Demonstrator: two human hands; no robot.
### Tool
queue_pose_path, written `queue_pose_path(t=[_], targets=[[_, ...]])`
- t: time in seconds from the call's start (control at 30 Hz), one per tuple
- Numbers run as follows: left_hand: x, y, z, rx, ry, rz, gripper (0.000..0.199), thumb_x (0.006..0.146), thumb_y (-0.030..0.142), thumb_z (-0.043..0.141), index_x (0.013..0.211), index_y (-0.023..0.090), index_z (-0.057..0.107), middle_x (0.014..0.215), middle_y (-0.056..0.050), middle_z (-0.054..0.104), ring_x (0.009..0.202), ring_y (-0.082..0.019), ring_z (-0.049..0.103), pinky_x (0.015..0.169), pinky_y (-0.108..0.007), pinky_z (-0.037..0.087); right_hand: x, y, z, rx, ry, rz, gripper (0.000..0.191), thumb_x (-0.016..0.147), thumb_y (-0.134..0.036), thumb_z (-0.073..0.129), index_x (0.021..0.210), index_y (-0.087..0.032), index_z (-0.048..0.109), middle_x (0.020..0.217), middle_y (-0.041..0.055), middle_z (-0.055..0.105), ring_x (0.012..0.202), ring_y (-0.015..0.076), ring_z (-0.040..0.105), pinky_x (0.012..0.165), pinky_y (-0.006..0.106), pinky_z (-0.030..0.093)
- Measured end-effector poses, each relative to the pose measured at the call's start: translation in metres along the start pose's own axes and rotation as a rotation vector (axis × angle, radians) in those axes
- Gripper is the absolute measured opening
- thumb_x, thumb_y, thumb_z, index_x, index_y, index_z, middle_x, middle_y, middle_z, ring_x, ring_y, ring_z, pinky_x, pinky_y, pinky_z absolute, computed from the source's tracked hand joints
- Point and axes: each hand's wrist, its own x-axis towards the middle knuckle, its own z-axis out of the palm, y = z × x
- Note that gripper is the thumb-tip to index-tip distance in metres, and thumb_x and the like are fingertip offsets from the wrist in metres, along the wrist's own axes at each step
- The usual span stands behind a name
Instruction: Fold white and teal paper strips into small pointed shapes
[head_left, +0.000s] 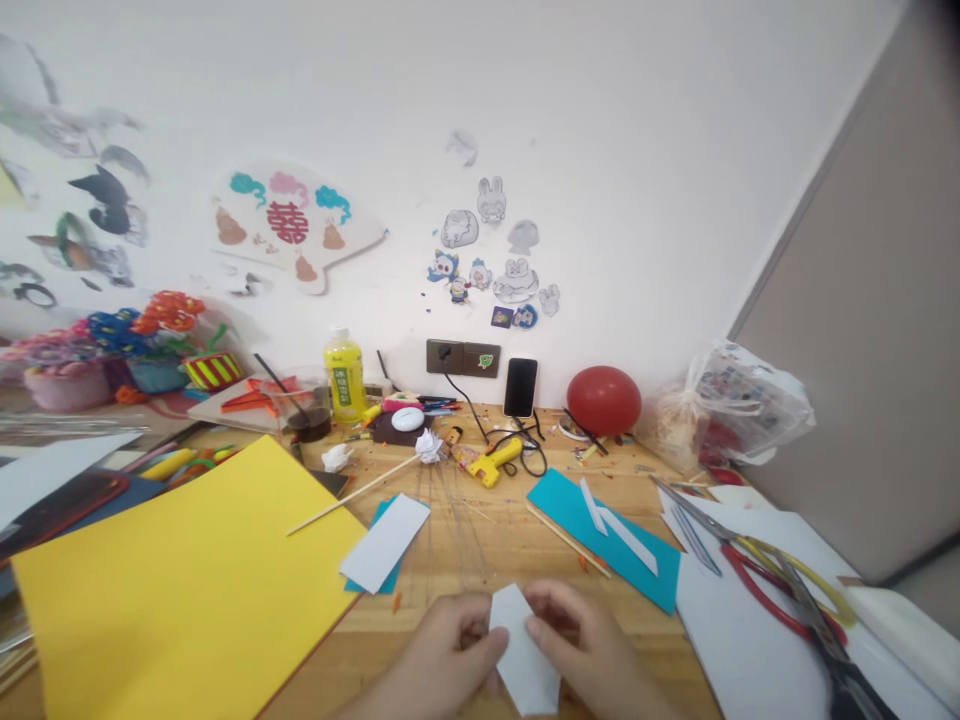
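A small white paper piece (pixel 523 665) with angled ends is held between both hands at the bottom centre. My left hand (pixel 450 650) grips its left edge, thumb on top and fingers curled behind. On the right edge, my right hand (pixel 581 640) pinches it with the thumb and curled fingers. A white strip (pixel 386 543) lies on a blue piece left of the hands. To the right, two narrow white strips (pixel 628 540) rest on a blue sheet (pixel 555 490). A thin wooden stick (pixel 568 540) lies along that sheet.
Yellow card (pixel 187 580) covers the left. Scissors (pixel 795 590) lie on white sheets at right. Towards the wall are a yellow glue gun (pixel 496 462), phone (pixel 520 388), red balloon (pixel 604 400), bottle (pixel 344 378), dark cup (pixel 309 415) and a stick with crumpled paper (pixel 429 447).
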Motion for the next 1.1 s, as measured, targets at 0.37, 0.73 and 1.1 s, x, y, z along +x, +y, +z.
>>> queue_pose_path(t=[0.37, 0.73, 1.1], targets=[[0.0, 0.0, 0.001, 0.117, -0.018, -0.033, 0.046, 0.071, 0.062, 0.036, 0.056, 0.018, 0.041, 0.045, 0.005, 0.042, 0.035, -0.007, 0.036, 0.037, -0.019, 0.025, -0.005, 0.0, 0.004, -0.053, -0.062, 0.025, 0.015, 0.077, -0.021, 0.046, 0.085, -0.016, 0.058, 0.064, -0.0007, 0.057, 0.057, 0.0121, 0.051, 0.051, 0.02, 0.037], [0.001, -0.006, 0.007, 0.01, -0.084, -0.081, 0.049, 0.065, 0.067, 0.039, 0.056, 0.019, 0.039, 0.035, 0.008, 0.039, 0.03, -0.006, 0.035, 0.033, -0.017, 0.023, -0.001, 0.007, 0.009, 0.035, 0.033, 0.13, 0.004, 0.072, -0.02, 0.048, 0.07, -0.016, 0.051, 0.047, -0.0072, 0.041, 0.043, 0.0077, 0.039, 0.042, 0.018, 0.028], [0.004, -0.011, 0.007, -0.212, -0.097, -0.099, 0.045, 0.066, 0.063, 0.042, 0.064, 0.017, 0.043, 0.044, 0.004, 0.052, 0.033, -0.008, 0.045, 0.035, -0.018, 0.032, -0.006, 0.008, 0.001, -0.339, 0.002, -0.264, 0.02, 0.076, -0.011, 0.045, 0.081, -0.019, 0.062, 0.073, 0.0035, 0.067, 0.068, 0.0138, 0.061, 0.062, 0.022, 0.044]])
